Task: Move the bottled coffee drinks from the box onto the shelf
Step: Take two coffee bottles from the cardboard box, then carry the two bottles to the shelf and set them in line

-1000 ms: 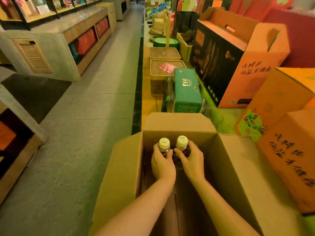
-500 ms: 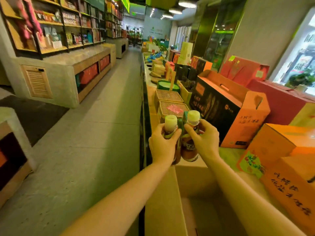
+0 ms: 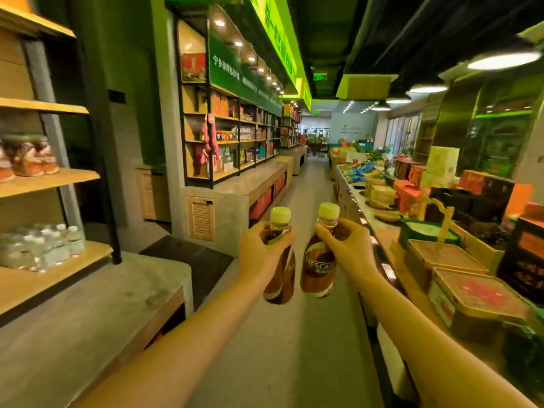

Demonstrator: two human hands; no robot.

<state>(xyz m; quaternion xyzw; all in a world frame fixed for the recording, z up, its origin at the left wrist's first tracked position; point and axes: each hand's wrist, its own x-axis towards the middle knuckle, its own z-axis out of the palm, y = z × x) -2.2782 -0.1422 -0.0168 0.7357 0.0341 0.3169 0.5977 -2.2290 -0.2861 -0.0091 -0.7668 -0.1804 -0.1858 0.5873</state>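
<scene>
I hold two brown bottled coffee drinks with pale caps out in front of me above the aisle floor. My left hand grips the neck of the left bottle. My right hand grips the neck of the right bottle, whose label faces me. The two bottles hang side by side, almost touching. A wooden shelf unit stands at the left, with water bottles on its lowest board and jars one board up. The box is out of view.
A grey stone counter runs under the shelf unit at the lower left. A long display table with baskets, boxes and gift cartons lines the right. The tiled aisle runs between them toward more shelving at the back left.
Both hands lifted the two bottles out of the cardboard box and carried them up. My view swung up and to the left, so the box dropped from sight and the left shelves appeared.
</scene>
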